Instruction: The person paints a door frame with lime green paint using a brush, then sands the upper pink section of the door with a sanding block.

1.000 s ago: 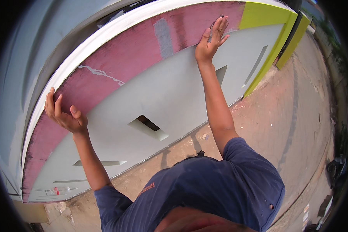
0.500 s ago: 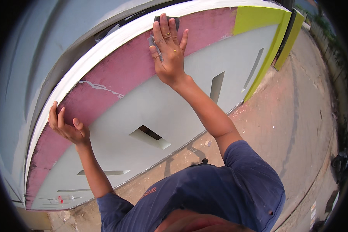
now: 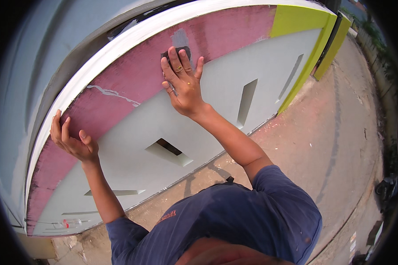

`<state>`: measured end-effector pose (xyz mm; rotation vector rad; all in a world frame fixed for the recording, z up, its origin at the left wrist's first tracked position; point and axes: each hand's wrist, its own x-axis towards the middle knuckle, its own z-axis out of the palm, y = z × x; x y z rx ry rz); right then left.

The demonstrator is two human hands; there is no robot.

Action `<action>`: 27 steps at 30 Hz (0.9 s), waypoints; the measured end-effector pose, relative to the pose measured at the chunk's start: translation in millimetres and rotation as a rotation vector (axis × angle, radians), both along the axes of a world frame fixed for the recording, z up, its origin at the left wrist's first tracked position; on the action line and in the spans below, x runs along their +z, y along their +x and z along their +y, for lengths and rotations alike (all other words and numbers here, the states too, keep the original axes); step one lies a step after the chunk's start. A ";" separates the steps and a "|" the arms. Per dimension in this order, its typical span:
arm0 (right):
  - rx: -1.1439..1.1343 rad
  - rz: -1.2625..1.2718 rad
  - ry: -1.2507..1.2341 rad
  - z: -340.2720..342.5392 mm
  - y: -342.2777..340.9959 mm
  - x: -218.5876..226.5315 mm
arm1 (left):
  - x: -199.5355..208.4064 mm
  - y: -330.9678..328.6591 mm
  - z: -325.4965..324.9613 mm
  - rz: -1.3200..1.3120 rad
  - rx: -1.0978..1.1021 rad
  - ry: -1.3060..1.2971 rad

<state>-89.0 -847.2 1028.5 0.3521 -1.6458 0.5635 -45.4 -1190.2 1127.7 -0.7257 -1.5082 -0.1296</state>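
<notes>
Dark flat pad (image 3: 188, 51) is pressed beneath the splayed right hand (image 3: 185, 86), left hand (image 3: 77, 142) loosely curled; finger pressure is best applied evenly.

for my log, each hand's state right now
Left hand: open, loosely curled at the white rim, holding nothing visible.
Right hand: open, flat over a dark sandpaper-like sheet on the pink band.

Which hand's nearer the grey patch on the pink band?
Right. The right hand is over the lower part of the grey patch, fingers on a dark pad; the left hand is well left, by the white edge.
</notes>
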 end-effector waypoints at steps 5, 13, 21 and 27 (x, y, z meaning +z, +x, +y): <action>-0.081 0.003 -0.084 70.9 -15.0 5.0 | 0.2 -0.9 -0.4 0.016 -0.012 -0.013; -0.006 0.017 -0.012 11.4 -2.2 3.1 | -0.8 -2.3 -0.4 0.025 -0.025 0.008; -0.085 0.036 -0.308 65.3 -8.9 57.8 | -3.4 -6.6 0.1 0.021 -0.065 0.040; 0.167 -0.154 0.208 -61.9 36.3 60.9 | -3.0 -5.4 -2.7 -0.005 -0.069 0.040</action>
